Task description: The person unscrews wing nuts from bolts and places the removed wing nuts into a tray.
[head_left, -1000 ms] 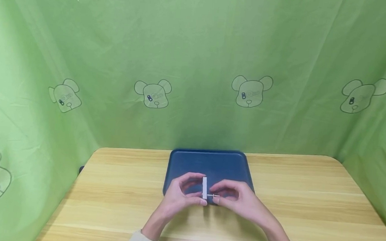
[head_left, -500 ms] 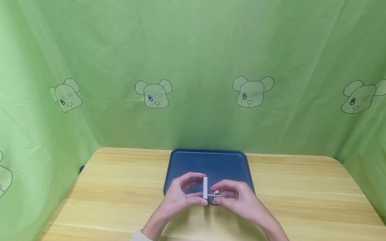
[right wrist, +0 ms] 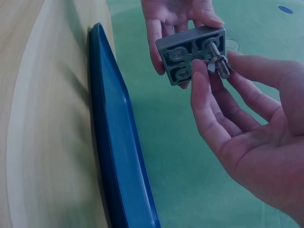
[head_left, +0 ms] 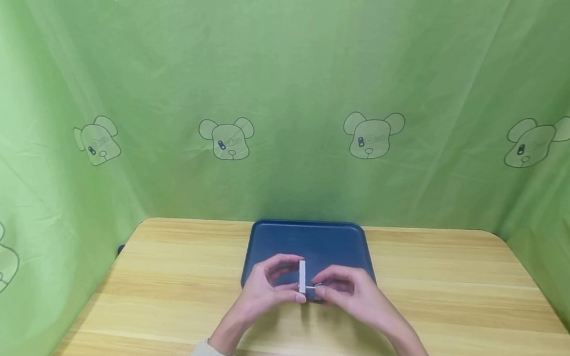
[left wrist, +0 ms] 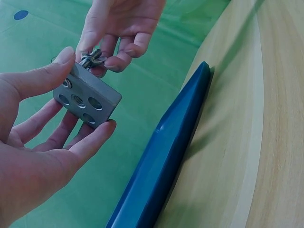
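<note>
My left hand (head_left: 261,289) holds a small grey block (left wrist: 86,84) by its edges, thumb on one side and fingertips on the other. Round holes pass through its flat face, and the back, seen in the right wrist view, is ribbed. Through a corner hole runs a threaded bolt (right wrist: 223,72), its shank sticking out towards my right hand (head_left: 358,297). A wing nut (right wrist: 219,59) sits on that shank, a short way off the block. Thumb and fingers of my right hand pinch the wing nut, hiding most of it in the head view.
A blue tray (head_left: 310,239) lies on the wooden table (head_left: 179,282) towards its far edge, beneath and beyond the hands. Green cloth (head_left: 300,60) with printed bear heads hangs behind the table and at both sides.
Half a second ago a wing of the nut stood up between my right fingertips; now the fingers close over it. The block and my left hand have stayed nearly in place.
</note>
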The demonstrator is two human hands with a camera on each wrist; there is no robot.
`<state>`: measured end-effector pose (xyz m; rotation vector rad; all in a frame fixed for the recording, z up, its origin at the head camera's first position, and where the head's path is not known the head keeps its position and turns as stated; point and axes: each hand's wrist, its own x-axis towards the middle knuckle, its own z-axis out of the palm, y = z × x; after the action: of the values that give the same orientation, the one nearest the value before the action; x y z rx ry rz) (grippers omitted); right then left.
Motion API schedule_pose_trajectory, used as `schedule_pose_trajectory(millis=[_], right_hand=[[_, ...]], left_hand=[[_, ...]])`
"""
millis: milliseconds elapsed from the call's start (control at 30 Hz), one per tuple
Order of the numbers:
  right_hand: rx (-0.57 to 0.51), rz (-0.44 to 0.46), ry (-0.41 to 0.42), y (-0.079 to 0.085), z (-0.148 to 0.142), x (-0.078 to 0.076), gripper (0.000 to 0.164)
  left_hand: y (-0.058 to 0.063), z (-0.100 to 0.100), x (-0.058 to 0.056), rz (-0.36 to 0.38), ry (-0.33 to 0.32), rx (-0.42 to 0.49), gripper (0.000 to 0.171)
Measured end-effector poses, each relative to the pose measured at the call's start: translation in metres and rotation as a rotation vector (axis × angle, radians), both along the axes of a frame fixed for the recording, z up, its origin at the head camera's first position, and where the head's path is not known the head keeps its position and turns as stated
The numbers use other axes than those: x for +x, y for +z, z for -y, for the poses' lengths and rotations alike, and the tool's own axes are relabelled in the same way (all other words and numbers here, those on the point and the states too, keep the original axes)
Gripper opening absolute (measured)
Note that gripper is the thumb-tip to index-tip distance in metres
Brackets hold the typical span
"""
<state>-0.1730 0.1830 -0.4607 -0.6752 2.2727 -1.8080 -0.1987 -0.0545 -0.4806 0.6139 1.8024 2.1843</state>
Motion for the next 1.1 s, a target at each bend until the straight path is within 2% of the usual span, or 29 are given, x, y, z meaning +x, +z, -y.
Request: schedule_pose_trajectory(millis=[467,700,933,1100], right_hand=[[0.014,-0.005,-0.023,0.0007,0.0,-0.0005,0.023],[0.015,-0.011,-0.017,0.0012,0.0002,-0.0005,0.018],[0.023,-0.025,-0.01,0.0001,0.0,-0.001,0.022],[0.014,-0.039,-0.002,-0.0006,-0.0002,-0.0011,0.017]], left_hand=[[0.0017,-0.0001,0.0007,-0.005,-0.001,-0.002,0.067],[0.0008,0.0002,0.0001,-0.006,-0.003,0.002,0.068],[0.0003,0.0,0.0001,-0.001,-0.004,-0.001,0.068],[-0.0001,0.0001,0.0001,-0.002,0.002,0.0,0.067]])
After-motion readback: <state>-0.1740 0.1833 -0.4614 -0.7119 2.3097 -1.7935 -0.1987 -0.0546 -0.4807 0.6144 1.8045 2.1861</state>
